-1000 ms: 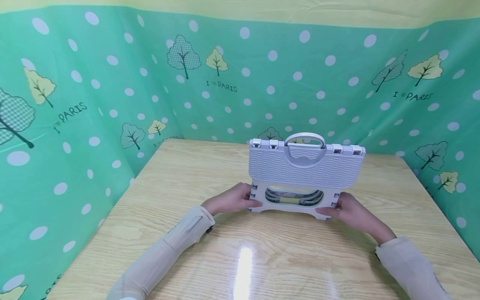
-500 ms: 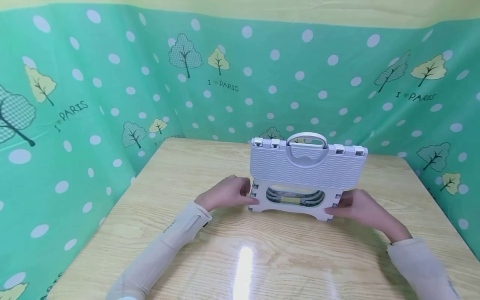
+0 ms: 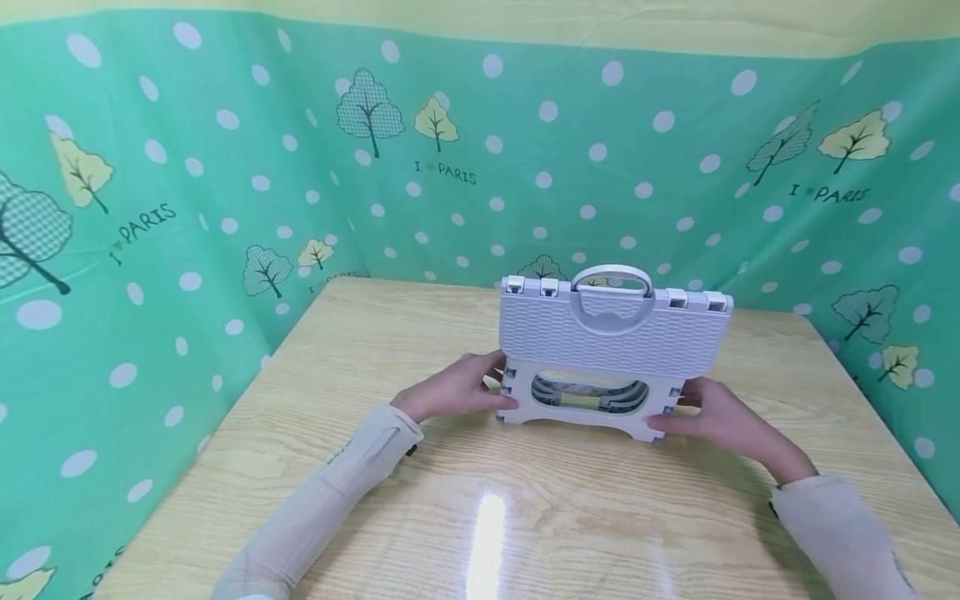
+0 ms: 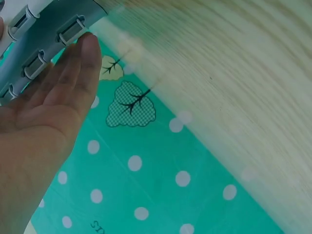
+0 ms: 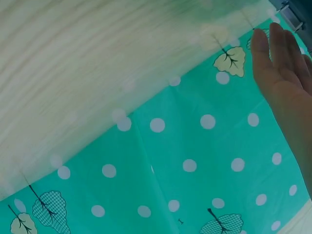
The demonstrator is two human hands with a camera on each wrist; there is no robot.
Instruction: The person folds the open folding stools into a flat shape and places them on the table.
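Observation:
A pale grey folding step stool [image 3: 611, 333] stands on the table, its woven-textured top panel hanging at the front above a leg panel with an oval opening. Its carry handle [image 3: 611, 273] sticks up at the top. At the stool's lower left edge is my left hand [image 3: 453, 387], thumb at the front of the leg panel. The left wrist view shows its fingers [image 4: 73, 73] straight along the stool's hinged side. My right hand [image 3: 723, 417] is at the lower right edge, thumb touching the front. In the right wrist view its fingers [image 5: 278, 48] extend straight near the stool's side.
The wood-grain table [image 3: 360, 517] carries a bright light reflection near its front. A green dotted curtain [image 3: 450, 225] with printed trees hangs behind and along both sides.
Both hands have loosened and moved slightly outward from the stool's sides, the right thumb sliding right. The stool stands nearly where it was.

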